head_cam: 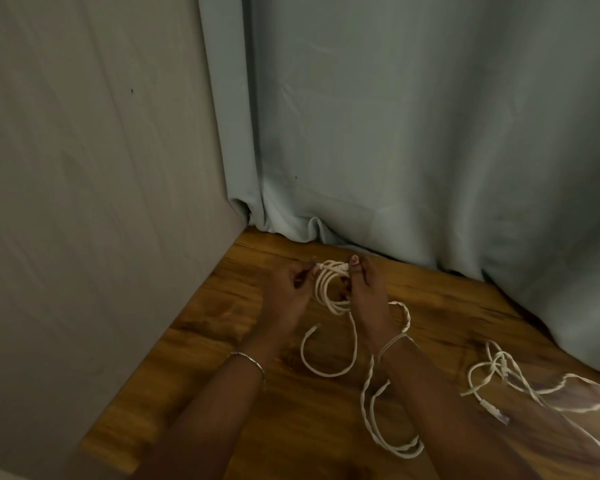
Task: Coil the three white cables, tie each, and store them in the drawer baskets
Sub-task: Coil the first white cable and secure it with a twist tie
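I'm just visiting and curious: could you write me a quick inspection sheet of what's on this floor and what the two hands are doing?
Surface: wooden floor, in a dim corner.
Job's things: white coil held up between both hands; its loose tail curls on the floor below.
Clutter: nothing seen.
Hands: left hand pinches the coil's left side; right hand grips its right side, fingers closed.
Cables: twisted cable loops past the right wrist; thin cable lies loose at right.
Surroundings: plain wall on the left, blue-grey curtain behind. No drawer or basket in view.
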{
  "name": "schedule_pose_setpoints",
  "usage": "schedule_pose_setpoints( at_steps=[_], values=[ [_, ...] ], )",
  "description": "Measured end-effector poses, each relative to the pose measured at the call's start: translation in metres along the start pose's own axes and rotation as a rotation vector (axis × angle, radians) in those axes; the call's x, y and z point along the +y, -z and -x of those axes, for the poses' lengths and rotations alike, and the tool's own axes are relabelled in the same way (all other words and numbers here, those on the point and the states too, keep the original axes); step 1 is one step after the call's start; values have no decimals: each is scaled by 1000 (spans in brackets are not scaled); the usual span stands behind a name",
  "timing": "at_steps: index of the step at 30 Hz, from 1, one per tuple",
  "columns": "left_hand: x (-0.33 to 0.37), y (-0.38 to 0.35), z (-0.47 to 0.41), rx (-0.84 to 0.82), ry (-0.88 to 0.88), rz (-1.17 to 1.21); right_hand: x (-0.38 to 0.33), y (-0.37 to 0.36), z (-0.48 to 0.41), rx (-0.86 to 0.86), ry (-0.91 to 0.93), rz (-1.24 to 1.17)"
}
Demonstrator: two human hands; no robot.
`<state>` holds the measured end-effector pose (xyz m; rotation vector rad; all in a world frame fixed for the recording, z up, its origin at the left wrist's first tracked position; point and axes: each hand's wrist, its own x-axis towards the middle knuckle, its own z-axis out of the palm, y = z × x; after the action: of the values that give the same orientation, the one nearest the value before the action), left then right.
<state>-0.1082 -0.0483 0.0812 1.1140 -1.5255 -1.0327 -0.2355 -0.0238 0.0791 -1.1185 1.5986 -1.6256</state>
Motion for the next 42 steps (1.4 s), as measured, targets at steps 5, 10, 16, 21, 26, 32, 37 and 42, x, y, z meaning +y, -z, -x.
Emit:
schedule_pose_setpoints(
  at_steps=[5,10,16,21,26,32,37,42],
  values=[
    [3,-3,2,-186,69,43,1,3,0,-8,68,52],
    [5,-3,-4,-255,38,-12,6,4,-1,-10,128,67],
    [2,-10,-8,-203,68,-10,6,7,1,11,246,138],
    [3,-14,-8,-226,26,-56,12,8,5,105,356,218],
    [2,-17,-12,-189,23,-101,13,10,2,109,359,244],
    [-2,-16,-8,-287,47,-56,19,15,-1,118,374,258],
    [-1,-21,-2,-342,131,106,24,20,-3,159,338,252],
    [-7,-25,3,-369,279,379,22,25,-3,154,307,260]
  ],
)
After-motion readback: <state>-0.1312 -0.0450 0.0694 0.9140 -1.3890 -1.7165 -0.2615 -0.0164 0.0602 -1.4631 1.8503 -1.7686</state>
